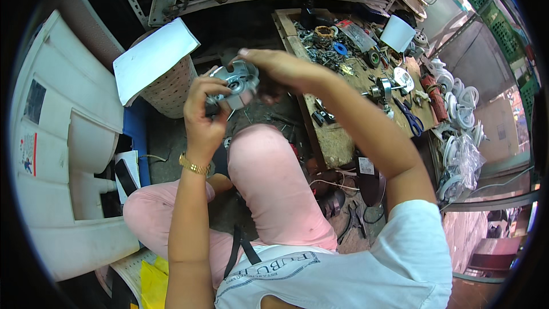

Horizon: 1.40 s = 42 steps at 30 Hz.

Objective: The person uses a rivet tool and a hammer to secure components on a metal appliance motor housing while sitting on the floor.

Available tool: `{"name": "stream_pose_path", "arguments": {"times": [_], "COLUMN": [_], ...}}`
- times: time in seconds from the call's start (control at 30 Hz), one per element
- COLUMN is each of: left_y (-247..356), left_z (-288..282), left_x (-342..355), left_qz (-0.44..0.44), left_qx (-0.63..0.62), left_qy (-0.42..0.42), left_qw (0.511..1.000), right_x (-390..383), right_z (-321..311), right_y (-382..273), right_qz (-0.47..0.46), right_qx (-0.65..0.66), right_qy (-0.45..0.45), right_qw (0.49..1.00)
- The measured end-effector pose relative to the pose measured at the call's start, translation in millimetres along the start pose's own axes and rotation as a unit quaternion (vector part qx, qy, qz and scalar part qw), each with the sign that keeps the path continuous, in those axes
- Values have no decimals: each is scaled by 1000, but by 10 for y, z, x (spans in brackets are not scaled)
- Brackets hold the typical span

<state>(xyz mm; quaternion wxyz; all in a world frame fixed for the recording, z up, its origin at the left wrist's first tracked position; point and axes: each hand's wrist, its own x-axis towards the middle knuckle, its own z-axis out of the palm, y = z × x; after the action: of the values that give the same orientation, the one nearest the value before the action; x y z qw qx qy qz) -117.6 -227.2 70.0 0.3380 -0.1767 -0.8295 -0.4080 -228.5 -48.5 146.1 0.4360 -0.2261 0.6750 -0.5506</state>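
A silvery cast-metal motor housing (242,84), with cut-out sides and a round bearing seat in its middle, is held up in front of my knees. My left hand (207,103), with a gold watch at the wrist, is closed round its left side. My right hand (278,68) lies against or just beside its upper right edge. Motion smears the right fingers and their undersides are in shadow, so their grip does not show.
At right, a wooden workbench (337,146) carries loose screws, blue-handled scissors (409,118), a metal rotor (382,88) and a red power tool (434,98). White plastic rings (460,103) hang beyond. A paper-topped basket (171,88) stands left; pliers (355,220) lie on the floor.
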Motion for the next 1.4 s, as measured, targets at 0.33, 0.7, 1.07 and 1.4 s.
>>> {"name": "stream_pose_path", "arguments": {"times": [0.33, 0.7, 1.07, 1.4], "left_y": [-1005, -1373, -935, -1161], "left_z": [133, 53, 401, 243], "left_x": [-399, -492, 291, -109], "left_qz": [-328, -541, -402, -427], "left_qx": [-354, -440, -331, -264], "left_qy": [163, 247, -250, -143], "left_qw": [860, 673, 816, 853], "right_x": [-860, -544, 103, 1046], "right_z": [-3133, -2801, -224, 248], "right_y": [1959, 1805, 532, 1504], "right_qz": [113, 201, -99, -163], "right_qx": [-581, -674, -489, -185], "right_qy": [417, 301, 396, 353], "right_qw": [689, 644, 771, 903]}}
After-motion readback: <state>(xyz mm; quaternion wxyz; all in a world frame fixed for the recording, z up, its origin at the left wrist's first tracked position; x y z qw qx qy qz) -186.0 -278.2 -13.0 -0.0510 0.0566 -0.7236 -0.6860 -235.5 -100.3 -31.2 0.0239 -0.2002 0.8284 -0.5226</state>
